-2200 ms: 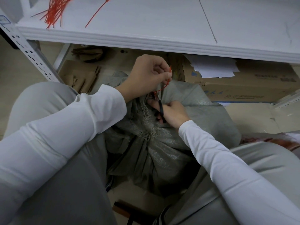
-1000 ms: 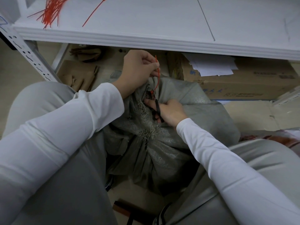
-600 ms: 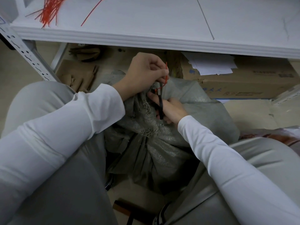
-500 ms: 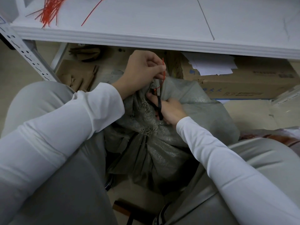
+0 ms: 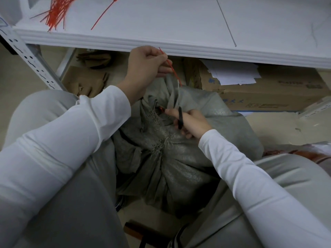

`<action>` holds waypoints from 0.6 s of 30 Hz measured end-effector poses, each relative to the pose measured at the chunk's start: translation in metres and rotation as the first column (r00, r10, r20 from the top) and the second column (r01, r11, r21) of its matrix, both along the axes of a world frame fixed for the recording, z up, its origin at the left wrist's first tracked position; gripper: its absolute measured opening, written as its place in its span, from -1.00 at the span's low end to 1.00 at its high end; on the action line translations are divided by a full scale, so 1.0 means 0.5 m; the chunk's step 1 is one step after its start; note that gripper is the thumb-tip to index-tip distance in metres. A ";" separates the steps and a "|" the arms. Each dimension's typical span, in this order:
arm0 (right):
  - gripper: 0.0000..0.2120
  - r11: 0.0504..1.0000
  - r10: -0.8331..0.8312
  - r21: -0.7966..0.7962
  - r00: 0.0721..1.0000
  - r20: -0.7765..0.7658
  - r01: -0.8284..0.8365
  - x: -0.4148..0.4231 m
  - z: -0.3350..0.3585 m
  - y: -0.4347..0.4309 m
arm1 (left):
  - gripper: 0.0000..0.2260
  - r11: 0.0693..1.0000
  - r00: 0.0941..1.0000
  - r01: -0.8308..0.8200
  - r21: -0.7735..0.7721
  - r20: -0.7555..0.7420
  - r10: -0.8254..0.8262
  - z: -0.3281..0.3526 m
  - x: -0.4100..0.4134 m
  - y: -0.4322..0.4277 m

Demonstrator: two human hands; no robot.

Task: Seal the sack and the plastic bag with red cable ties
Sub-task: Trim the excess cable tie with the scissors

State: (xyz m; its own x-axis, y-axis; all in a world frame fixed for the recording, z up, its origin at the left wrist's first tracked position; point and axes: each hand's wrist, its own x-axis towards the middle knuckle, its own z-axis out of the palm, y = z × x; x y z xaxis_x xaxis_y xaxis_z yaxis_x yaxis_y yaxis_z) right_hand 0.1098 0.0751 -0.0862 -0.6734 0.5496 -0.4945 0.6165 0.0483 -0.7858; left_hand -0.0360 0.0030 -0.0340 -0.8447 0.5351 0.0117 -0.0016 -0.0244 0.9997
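Two hands work at the gathered neck of a grey woven sack (image 5: 179,158), which stands on the floor btwn the person's knees in grey trousers, just under the front edge of a white shelf (image 5: 179,24). L hand (image 5: 145,67) is raised above the sack, fist curled, thumb and fingers pinching the free tail of a red cable tie (image 5: 171,68). The tail runs from the fist diagonally down to the right and ends by the blade tips. A short red bit (image 5: 162,109) shows at the cinched neck, just left of the R fingertips; can't tell if it joins the tail, as a sack fold hides the stretch btwn. R hand (image 5: 191,122) rests on the sack top w/ fingers curled through the black handles of scissors (image 5: 180,117), blades pointing up toward the tail. They are seen edge-on, so blades apart or together can't be told. On the shelf, far left, lies a bunch of spare red ties (image 5: 57,13) w/ one loose tie (image 5: 105,13) beside it. Under the shelf are a cardboard box (image 5: 268,93) behind the sack w/ white papers (image 5: 232,72) on top, crumpled brown cardboard (image 5: 86,81) at left, and a perforated metal upright (image 5: 26,54). At the right edge, behind the R knee, is a glossy item (image 5: 308,153) w/ reddish patches, poss. the plastic bag, too cut off to say.
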 end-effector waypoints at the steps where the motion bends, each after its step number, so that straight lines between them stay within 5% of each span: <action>1: -0.42 1.000 -0.023 0.017 1.000 -0.014 0.024 0.001 -0.001 0.003 | -0.86 1.000 1.000 0.006 0.003 0.014 -0.006 0.003 0.000 -0.002; 13: -0.74 0.989 -0.093 0.094 0.972 -0.218 0.115 -0.004 0.052 0.017 | -0.90 0.992 0.981 0.024 0.123 0.187 -0.047 0.046 -0.019 -0.047; 18: -0.37 0.978 -0.120 0.136 0.962 -0.244 0.156 -0.058 0.075 0.018 | -0.93 0.981 0.972 -0.024 0.192 0.235 -0.022 0.067 -0.045 -0.077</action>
